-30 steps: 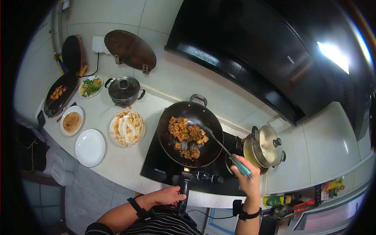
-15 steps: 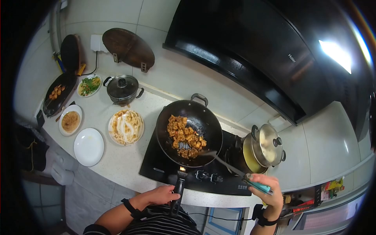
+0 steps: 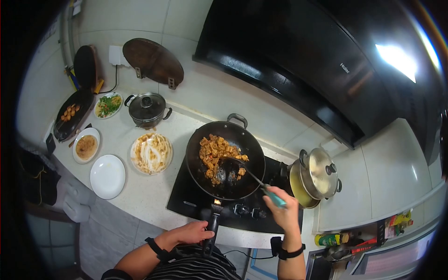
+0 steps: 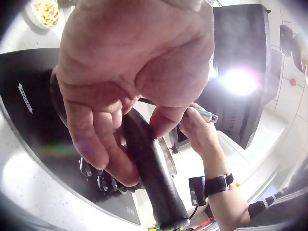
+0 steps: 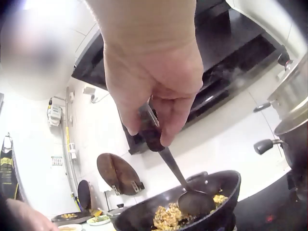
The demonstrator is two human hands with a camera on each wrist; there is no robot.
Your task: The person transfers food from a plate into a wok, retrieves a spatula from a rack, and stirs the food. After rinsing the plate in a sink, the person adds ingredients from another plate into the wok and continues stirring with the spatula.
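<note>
A dark wok [image 3: 247,182] stands on the black stove with browned, sauced chunks of food [image 3: 212,151] in it. The left hand [image 3: 190,232] grips the wok's black handle [image 3: 211,228]; in the left wrist view the thumb and fingers lie round that handle [image 4: 156,183]. The right hand [image 3: 283,207] holds a spatula by its teal handle [image 3: 275,198], with the metal shaft reaching down into the wok. In the right wrist view the spatula's broad blade [image 5: 196,203] rests among the food, and the right hand [image 5: 154,86] pinches the handle from above.
Right of the wok stand a lidded steel pot [image 3: 319,173] and a pot beneath it. Left on the counter are a sauce-smeared plate [image 3: 151,154], a white plate [image 3: 108,177], a lidded pot [image 3: 147,110] and filled dishes. A range hood [image 3: 280,60] hangs above.
The right hand moved right and down, then back left and up toward the wok. The spatula blade shifted from the wok's near right edge into the food, which lies differently. The left hand keeps its grip.
</note>
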